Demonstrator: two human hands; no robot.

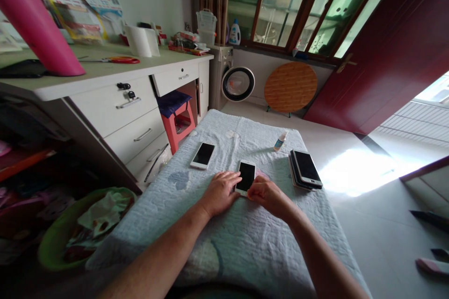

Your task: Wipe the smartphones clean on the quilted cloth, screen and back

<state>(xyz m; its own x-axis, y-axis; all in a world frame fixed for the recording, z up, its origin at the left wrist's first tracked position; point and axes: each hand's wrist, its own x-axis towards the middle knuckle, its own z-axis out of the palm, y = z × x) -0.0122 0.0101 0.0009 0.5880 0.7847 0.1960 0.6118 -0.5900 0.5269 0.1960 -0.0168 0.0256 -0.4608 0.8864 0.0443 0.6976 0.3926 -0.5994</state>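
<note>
On the cloth (238, 135), your left hand (220, 191) rests, fingers extended, against the phone (247, 175); your right hand (266, 194) bunches at its corner, hold unclear. This seems close work, needing steadiness.

A white phone (248, 173) lies flat, face up, on a pale cloth (242, 236). Its screen is dark, with white bands above and below. Its long sides run away from the person; the left hand (221, 190) covers part of its left edge, the right hand (265, 194) its lower right corner.
</note>
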